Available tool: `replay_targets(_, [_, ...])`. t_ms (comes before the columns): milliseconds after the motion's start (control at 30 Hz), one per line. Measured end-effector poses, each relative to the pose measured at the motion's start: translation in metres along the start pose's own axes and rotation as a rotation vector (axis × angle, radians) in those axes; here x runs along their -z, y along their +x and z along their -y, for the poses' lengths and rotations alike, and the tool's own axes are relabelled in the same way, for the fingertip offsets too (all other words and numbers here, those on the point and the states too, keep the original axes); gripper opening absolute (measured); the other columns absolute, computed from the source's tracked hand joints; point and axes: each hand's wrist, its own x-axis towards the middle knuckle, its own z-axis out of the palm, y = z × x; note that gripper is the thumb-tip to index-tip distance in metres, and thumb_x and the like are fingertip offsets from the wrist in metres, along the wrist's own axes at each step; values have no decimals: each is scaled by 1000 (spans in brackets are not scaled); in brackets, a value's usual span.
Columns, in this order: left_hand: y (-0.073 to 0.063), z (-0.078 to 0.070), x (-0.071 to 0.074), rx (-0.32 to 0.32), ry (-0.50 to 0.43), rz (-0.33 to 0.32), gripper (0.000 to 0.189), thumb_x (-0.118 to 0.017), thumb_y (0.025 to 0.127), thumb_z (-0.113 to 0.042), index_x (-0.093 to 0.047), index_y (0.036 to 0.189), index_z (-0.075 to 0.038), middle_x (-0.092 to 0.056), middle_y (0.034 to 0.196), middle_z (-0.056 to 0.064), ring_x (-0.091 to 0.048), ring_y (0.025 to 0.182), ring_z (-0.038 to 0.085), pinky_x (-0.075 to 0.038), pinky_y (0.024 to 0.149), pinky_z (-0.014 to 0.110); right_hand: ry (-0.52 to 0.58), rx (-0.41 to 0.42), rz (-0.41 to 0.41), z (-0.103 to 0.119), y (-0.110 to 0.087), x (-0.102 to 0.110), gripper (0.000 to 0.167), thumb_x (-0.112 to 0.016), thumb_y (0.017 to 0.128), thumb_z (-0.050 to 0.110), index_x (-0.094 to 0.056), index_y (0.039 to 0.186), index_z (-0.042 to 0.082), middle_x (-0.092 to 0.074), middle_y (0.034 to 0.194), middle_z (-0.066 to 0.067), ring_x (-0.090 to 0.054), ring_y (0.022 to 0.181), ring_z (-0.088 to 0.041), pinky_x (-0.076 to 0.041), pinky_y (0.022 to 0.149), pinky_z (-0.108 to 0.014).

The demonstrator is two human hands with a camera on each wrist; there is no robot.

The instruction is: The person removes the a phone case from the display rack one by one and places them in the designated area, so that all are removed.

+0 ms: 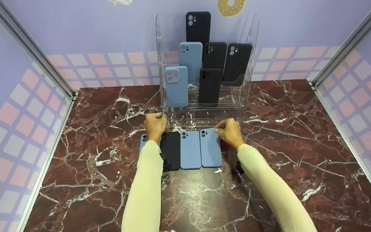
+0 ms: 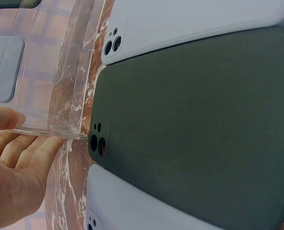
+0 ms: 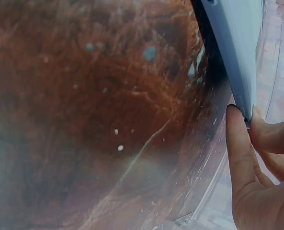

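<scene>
My left hand (image 1: 155,125) grips the front left edge of a clear acrylic tiered stand (image 2: 46,130), thumb on one side and fingers on the other in the left wrist view. With thumb and fingertips, my right hand (image 1: 230,131) pinches the top right corner of a blue phone case (image 1: 211,149), the rightmost of a row on the table. That case looks tilted in the right wrist view. Beside it lie another blue phone case (image 1: 190,149) and a black phone case (image 1: 172,149). My left forearm mostly hides a blue phone case (image 1: 143,138) at the row's left end.
Several phone cases stand on the tiers, among them a light blue one (image 1: 176,91) and a black one (image 1: 210,90) on the lowest occupied tier, and a black one (image 1: 198,27) on top. Patterned walls enclose the dark red marbled table (image 1: 285,174).
</scene>
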Motion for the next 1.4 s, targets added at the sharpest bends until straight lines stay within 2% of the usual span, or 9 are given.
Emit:
replay_targets(467, [1,0,0,-7,6,-3,23,-67,92,-17,-80,112,-14,-75,115,8,-63,116,31,-44,103,45,-21,6,2,-1,0,1,13,-83,80,9,-80,91,3,-77,90,-12,-73,88,-31,-53,88,-48])
replay_targets(800, [1,0,0,-10,11,-4,23,-67,92,-18,-80,112,-15,-74,116,7,-62,118,32,-43,104,45,-24,12,-15,5,2,15,12,-83,80,11,-80,90,5,-77,86,-10,-73,78,-28,-54,82,-48])
replay_targets(1133, [0,1,-1,-22,15,-14,21,-68,92,-18,-81,108,-13,-76,108,8,-64,114,32,-44,101,45,-27,59,-51,41,15,49,14,-82,83,12,-79,94,4,-77,93,-12,-72,80,-30,-53,85,-46])
replay_targets(1400, [1,1,0,-30,24,-12,22,-67,92,-18,-80,109,-13,-76,112,8,-64,115,32,-43,102,45,9,128,-179,72,36,74,13,-77,89,12,-78,99,3,-77,96,-12,-71,80,-27,-55,81,-41])
